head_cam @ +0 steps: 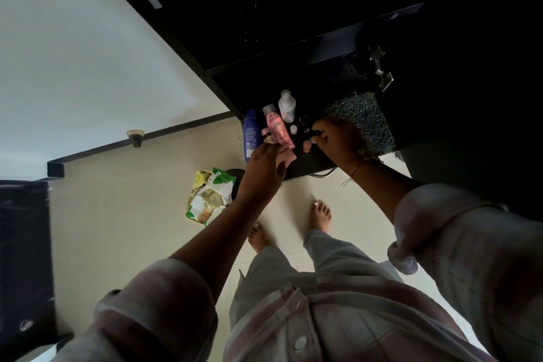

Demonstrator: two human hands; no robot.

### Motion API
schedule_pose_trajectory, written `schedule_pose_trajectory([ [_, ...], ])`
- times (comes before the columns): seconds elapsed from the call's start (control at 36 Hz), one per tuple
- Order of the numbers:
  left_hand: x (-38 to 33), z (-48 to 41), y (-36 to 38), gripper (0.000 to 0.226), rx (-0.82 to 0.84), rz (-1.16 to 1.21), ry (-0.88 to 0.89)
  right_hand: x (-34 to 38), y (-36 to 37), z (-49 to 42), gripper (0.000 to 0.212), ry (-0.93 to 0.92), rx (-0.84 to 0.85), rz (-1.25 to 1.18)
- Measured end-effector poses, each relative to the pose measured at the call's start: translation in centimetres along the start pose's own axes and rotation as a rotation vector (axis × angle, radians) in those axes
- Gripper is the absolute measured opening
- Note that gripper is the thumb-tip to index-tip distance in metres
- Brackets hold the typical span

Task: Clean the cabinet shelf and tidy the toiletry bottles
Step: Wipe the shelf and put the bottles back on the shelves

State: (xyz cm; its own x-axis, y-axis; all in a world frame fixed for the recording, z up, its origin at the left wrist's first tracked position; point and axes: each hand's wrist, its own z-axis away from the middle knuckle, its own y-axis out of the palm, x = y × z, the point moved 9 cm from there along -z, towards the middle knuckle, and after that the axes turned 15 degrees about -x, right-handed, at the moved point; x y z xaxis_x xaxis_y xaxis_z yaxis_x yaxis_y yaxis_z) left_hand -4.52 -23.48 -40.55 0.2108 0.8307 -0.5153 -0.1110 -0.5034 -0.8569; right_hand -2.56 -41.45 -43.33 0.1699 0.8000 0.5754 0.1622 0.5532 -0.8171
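A dark cabinet shelf [311,161] holds several toiletry bottles. My left hand [264,167] grips a pink bottle [277,129] with a grey cap at the shelf's left end. Beside it stands a blue bottle [250,132], and behind it a clear white bottle [286,106]. My right hand [338,141] pinches a small dark item [314,133] among tiny jars [307,144] on the shelf. A speckled dark cloth [364,123] lies under and behind my right wrist.
An open cabinet door with a metal hinge [380,67] stands at the right. A green and yellow packet [210,194] lies on the pale tiled floor [132,214] near my bare feet [321,214]. A dark cabinet [23,244] stands at the left edge.
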Motion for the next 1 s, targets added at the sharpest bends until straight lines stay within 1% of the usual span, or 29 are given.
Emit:
schedule_pose_trajectory([
  [0.08, -0.1, 0.1, 0.0, 0.040, -0.004, -0.001, -0.004, 0.1, 0.2, 0.3, 0.024, 0.000, 0.016, -0.009],
  [0.28, -0.4, 0.2, -0.2, 0.040, -0.003, 0.003, 0.003, -0.5, 0.0, 0.8, 0.031, 0.007, -0.015, -0.042],
  [0.33, -0.3, 0.3, -0.2, 0.040, -0.002, 0.008, -0.003, -0.5, -0.3, 1.0, 0.034, 0.006, -0.037, -0.052],
  [0.42, -0.1, 0.5, -0.5, 0.040, -0.006, 0.007, -0.002, -0.3, -1.5, 1.6, 0.038, 0.016, -0.116, -0.052],
  [0.47, 0.0, 0.8, -0.8, 0.040, -0.012, 0.013, 0.000, 0.1, -2.8, 2.2, 0.034, 0.014, -0.199, -0.035],
  [0.53, 0.2, 1.2, -1.2, 0.037, -0.019, 0.029, -0.013, 1.3, -3.8, 3.2, 0.021, -0.022, -0.268, -0.055],
  [0.58, 0.8, 1.8, -1.8, 0.029, -0.036, 0.053, -0.031, 3.2, -4.0, 4.3, 0.009, -0.073, -0.273, -0.097],
  [0.64, 1.7, 2.8, -2.3, 0.017, -0.037, 0.052, -0.040, 5.5, -3.4, 5.6, 0.008, -0.134, -0.228, -0.141],
  [0.69, 2.9, 4.1, -2.7, 0.010, -0.016, 0.045, -0.052, 8.3, -2.7, 6.9, 0.005, -0.217, -0.206, -0.140],
  [0.81, 6.6, 7.2, -3.4, 0.013, 0.021, 0.047, -0.144, 13.6, 1.0, 9.4, 0.007, -0.381, -0.090, -0.149],
  [0.86, 9.4, 9.0, -3.5, 0.015, 0.038, 0.024, -0.233, 15.0, 4.4, 10.5, 0.010, -0.392, 0.069, -0.111],
  [0.92, 12.7, 10.6, -3.4, 0.016, 0.042, 0.005, -0.327, 15.5, 8.0, 11.5, 0.017, -0.320, 0.244, -0.082],
  [1.0, 17.2, 13.0, -2.8, 0.019, 0.091, -0.054, -0.397, 16.2, 12.8, 13.2, 0.027, -0.297, 0.413, 0.005],
])
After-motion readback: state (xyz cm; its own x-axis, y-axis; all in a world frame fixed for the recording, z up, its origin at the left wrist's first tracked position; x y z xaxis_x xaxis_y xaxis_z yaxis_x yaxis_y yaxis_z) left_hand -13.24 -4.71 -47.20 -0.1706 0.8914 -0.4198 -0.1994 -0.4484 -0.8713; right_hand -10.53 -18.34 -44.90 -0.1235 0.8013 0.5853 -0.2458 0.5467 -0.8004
